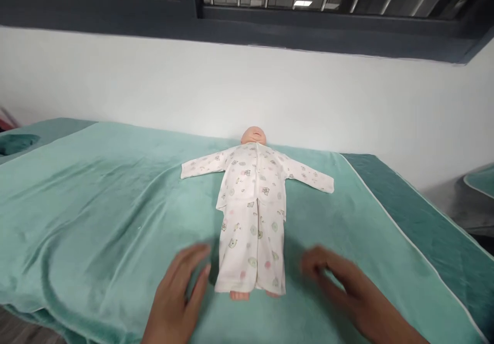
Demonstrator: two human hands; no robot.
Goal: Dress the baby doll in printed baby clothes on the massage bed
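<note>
A baby doll (253,135) lies on its back, its feet showing below the trouser hems. It wears a white printed long-sleeved top (252,174) with the sleeves spread to both sides. Matching white trousers (250,251) cover its legs, and the top's hem overlaps their waist. Just left of the lower trouser leg hovers my left hand (181,287), open and holding nothing, thumb and fingers apart. On the opposite side, my right hand (339,285) is a little apart from the trousers, blurred, its fingers curved with a gap at the thumb and nothing visible in it.
A light green blanket (116,189), wrinkled at the left, covers the surface under the doll. Darker green cloth (424,220) shows along the right. Behind stands a white wall (231,87) below a dark-framed barred window (270,25).
</note>
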